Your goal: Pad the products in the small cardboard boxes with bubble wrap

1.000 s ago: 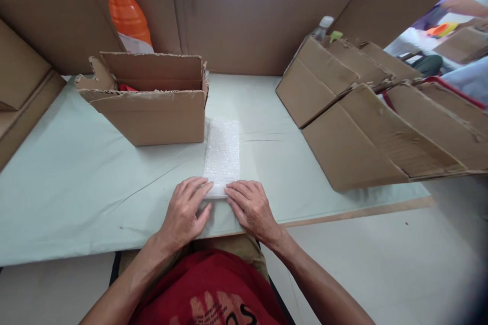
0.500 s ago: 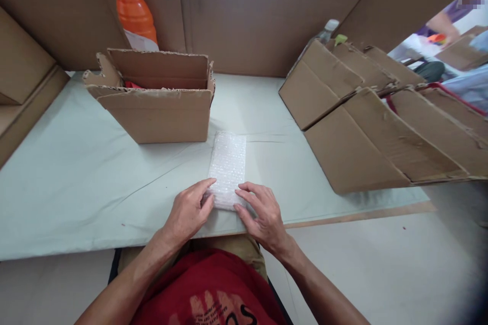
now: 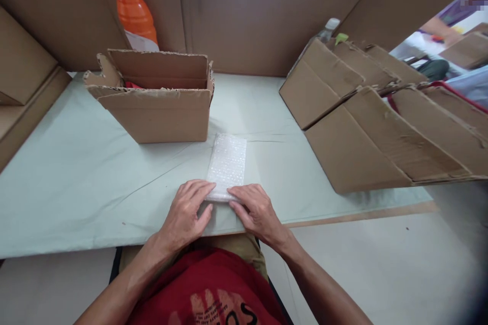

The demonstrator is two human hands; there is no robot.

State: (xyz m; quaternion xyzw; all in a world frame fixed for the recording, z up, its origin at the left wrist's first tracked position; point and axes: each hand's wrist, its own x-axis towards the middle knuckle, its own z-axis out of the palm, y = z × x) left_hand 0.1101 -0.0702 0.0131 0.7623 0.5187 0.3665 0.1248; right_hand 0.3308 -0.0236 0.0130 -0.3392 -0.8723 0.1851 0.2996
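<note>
A sheet of bubble wrap (image 3: 227, 160), folded into a narrow flat strip, lies on the pale cloth in front of me. At its near left corner, my left hand (image 3: 186, 208) curls round the edge, fingertips on top and thumb just below. My right hand (image 3: 257, 210) grips the near right corner, with bent fingers over the wrap and the thumb at its front edge. Whether anything lies inside the wrap cannot be made out.
An open cardboard box (image 3: 171, 117) with something red inside stands behind to the left. An orange bottle (image 3: 133, 10) is beyond it. Several cardboard bins (image 3: 358, 147) line the right side. A co-worker's arm (image 3: 438, 28) shows at far right.
Both hands have closed in on the near edge of the bubble wrap. That edge has shifted slightly away from me, and the right fingers reach further over it.
</note>
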